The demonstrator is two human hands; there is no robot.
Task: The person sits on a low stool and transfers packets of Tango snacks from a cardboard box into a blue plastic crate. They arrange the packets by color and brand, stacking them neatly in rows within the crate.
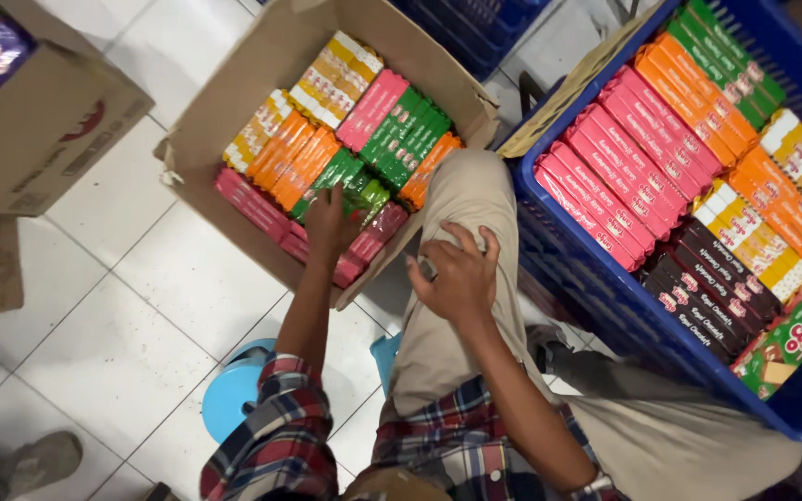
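Note:
My left hand [329, 225] reaches into an open cardboard box [243, 83] and rests on the green and pink snack packs [364, 199] near its front edge; fingers look curled around a pack. My right hand [459, 276] lies on my beige trouser knee [468, 199], fingers spread, holding nothing. The box holds rows of orange, yellow, pink and green packs [327, 121]. Both sleeves are red plaid.
A blue plastic crate [605, 297] at the right is packed with pink, orange, green, yellow and dark brown packs. Another cardboard box [39, 121] stands at the upper left. A blue stool [234, 394] sits under me on white floor tiles. A shoe [39, 459] shows at the lower left.

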